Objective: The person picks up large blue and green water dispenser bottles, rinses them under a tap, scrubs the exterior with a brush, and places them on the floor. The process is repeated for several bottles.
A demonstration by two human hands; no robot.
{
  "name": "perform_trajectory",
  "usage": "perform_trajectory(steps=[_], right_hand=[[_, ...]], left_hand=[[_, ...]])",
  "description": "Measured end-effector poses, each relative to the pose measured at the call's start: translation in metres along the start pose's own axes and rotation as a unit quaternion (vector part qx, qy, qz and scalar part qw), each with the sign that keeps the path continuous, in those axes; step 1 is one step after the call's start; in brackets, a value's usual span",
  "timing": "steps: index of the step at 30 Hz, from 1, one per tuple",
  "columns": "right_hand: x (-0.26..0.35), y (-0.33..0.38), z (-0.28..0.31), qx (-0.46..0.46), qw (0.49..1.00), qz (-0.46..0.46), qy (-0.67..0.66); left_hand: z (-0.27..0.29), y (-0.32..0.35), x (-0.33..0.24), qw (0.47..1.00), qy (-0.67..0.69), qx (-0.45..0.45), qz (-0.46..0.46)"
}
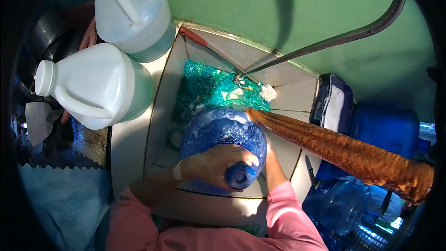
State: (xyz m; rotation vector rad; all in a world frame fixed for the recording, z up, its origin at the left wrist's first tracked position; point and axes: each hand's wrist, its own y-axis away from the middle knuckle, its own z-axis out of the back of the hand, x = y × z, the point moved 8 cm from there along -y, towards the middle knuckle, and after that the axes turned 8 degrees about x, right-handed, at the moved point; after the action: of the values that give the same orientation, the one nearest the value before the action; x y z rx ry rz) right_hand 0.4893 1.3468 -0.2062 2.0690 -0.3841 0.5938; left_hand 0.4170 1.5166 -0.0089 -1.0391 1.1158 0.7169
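In the head view, the person bent over a pale tiled basin (287,169), a big round blue bottle (218,132) in front of them, its neck (240,175) tipped back toward their chest. The left hand (218,162) was closed around the base of that neck, the fingers curled over its upper side and the neck poking out just beyond them. The bottle's body bulged away from that grip, toward the far side of the basin, with white foam streaked over its shoulder. The right hand (270,146) was pressed along the bottle's right flank; most of it was hidden behind the curve, so I couldn't tell how far its fingers were open.

Just past the bottle lay a heap of shiny green plastic (209,83), and a red-handled tool (194,37) leaned in the far corner. To the left, two whitish jugs (97,86) stood on the ledge, both part filled. A crumpled orange-brown strip (334,151) ran from the bottle's upper right edge out to the right.
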Motion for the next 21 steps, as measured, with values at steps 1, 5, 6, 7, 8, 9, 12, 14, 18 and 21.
perform_trajectory(steps=[1,5,6,7,8,9,12,14,18,21], right_hand=[[-0.010,-0.016,0.003,-0.023,1.000,-0.020,0.002],[-0.060,-0.039,0.010,-0.050,0.997,-0.059,0.000],[-0.066,-0.037,0.010,-0.055,0.997,-0.060,0.001],[-0.069,-0.034,0.011,-0.052,0.997,-0.062,0.006],[-0.069,-0.027,0.011,-0.057,0.996,-0.065,0.012],[-0.065,-0.019,0.010,-0.058,0.996,-0.061,0.018],[-0.033,0.014,0.000,-0.065,0.997,-0.018,0.046],[-0.011,0.040,-0.015,-0.064,0.996,0.023,0.053],[0.050,0.114,-0.081,0.070,0.924,0.315,0.204],[0.044,0.170,-0.125,-0.262,0.642,0.389,0.607]], left_hand=[[-0.003,-0.001,0.005,0.998,-0.019,0.060,-0.005],[0.026,0.005,-0.024,0.962,-0.160,-0.204,-0.079],[0.022,0.005,-0.033,0.944,-0.183,-0.273,-0.039],[0.022,0.011,-0.050,0.907,-0.198,-0.372,-0.021],[0.026,0.021,-0.067,0.855,-0.219,-0.469,-0.028],[0.028,0.016,-0.075,0.877,-0.202,-0.432,-0.050],[0.023,-0.011,-0.076,0.964,-0.176,-0.180,-0.082],[0.030,-0.012,-0.052,0.987,-0.014,-0.158,-0.036],[0.022,0.026,-0.038,0.869,-0.092,-0.483,0.049],[-0.014,0.008,-0.045,0.925,-0.216,-0.314,-0.005]])
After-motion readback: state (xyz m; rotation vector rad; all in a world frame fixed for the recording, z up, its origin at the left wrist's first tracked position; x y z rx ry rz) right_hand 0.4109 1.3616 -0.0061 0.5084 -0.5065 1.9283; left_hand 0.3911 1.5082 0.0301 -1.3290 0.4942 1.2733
